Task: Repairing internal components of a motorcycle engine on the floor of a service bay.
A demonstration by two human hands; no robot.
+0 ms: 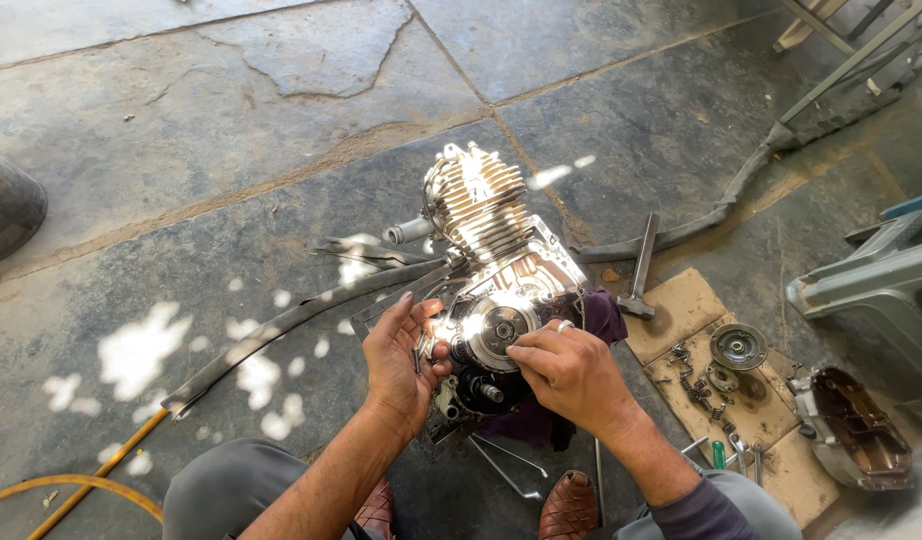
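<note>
Count: 1 motorcycle engine (491, 250), 2 hands on it — left hand (399, 362), right hand (566, 370). 1 hammer (641, 268), 1 chain (693, 385), 1 round clutch part (738, 346), 1 engine side cover (853, 428), 2 cardboard pieces (681, 305), 1 purple rag (603, 315), 1 yellow hose (76, 485).

The left hand (399, 365) covers the near left edge of the shiny silver finned motorcycle engine (493, 262), so what its fingers (428, 312) grip cannot be told. The dark purple cloth (541, 420) lies mostly hidden under the engine. The grey plastic casing (881, 275) runs off the right edge.
</note>
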